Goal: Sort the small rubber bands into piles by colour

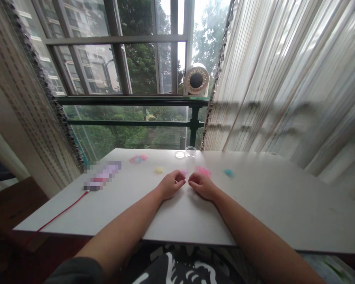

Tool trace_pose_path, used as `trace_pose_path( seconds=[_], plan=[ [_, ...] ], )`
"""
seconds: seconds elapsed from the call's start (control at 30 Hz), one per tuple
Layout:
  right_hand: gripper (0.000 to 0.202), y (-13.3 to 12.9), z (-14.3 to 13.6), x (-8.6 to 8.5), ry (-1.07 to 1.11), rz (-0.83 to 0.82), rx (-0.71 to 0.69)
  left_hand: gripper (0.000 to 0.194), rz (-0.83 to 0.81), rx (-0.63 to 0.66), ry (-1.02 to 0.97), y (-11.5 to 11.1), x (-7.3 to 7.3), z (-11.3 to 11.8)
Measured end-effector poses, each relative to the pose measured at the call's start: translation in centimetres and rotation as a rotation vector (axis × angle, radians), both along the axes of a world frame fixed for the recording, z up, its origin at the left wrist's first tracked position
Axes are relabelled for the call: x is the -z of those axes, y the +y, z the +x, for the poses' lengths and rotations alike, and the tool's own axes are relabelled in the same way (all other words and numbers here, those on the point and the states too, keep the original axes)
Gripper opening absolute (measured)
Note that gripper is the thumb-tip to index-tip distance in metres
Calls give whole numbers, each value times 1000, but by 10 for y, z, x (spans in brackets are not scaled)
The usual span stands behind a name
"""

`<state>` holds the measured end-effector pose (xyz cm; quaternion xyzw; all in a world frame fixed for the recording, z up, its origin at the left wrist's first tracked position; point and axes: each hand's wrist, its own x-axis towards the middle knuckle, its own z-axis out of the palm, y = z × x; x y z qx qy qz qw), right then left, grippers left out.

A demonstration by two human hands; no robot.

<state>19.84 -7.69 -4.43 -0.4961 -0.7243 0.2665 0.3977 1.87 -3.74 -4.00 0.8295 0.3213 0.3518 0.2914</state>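
Observation:
My left hand [170,186] and my right hand [204,187] face each other above the white table [183,219], a small gap between them. Thumb and fingers are pinched together on both; whatever they hold is too small to make out. Just behind my left hand lies a small purple pile [184,172], partly covered by it. A larger bright pink pile [204,170] sits right behind my right hand. Farther left is a small pale yellow pile [159,170], and to the right a teal one [228,172]. The pieces are too blurred to name.
A clear round container [191,153] and a clear round lid [180,155] stand at the table's back edge. Back left lies a mixed pink and blue pile [138,159]. A blurred-out purple device [105,175] trails a red cable [62,213]. A fan [196,81] stands by the window.

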Motion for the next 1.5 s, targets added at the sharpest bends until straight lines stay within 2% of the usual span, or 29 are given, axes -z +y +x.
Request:
trace_pose_path(
  seconds=[0.17, 0.53, 0.83, 1.13, 1.5],
  plan=[
    [10, -3, -2, -4, 12, -4, -49, 14, 13, 17, 25, -3, -2, 2],
    [7, -1, -2, -3, -23, 8, -18, 14, 5, 48, 22, -3, 0, 0],
    [8, -2, -2, -4, -17, -18, 12, 18, -52, 6, -23, 6, 4, -4],
    [9, 0, -1, -3, -46, 28, 34, 22, -74, 91, -10, 1, 0, -4],
    [8, -2, 0, -4, -41, 15, 44, 24, -55, 83, -1, 4, 4, -4]
  ],
)
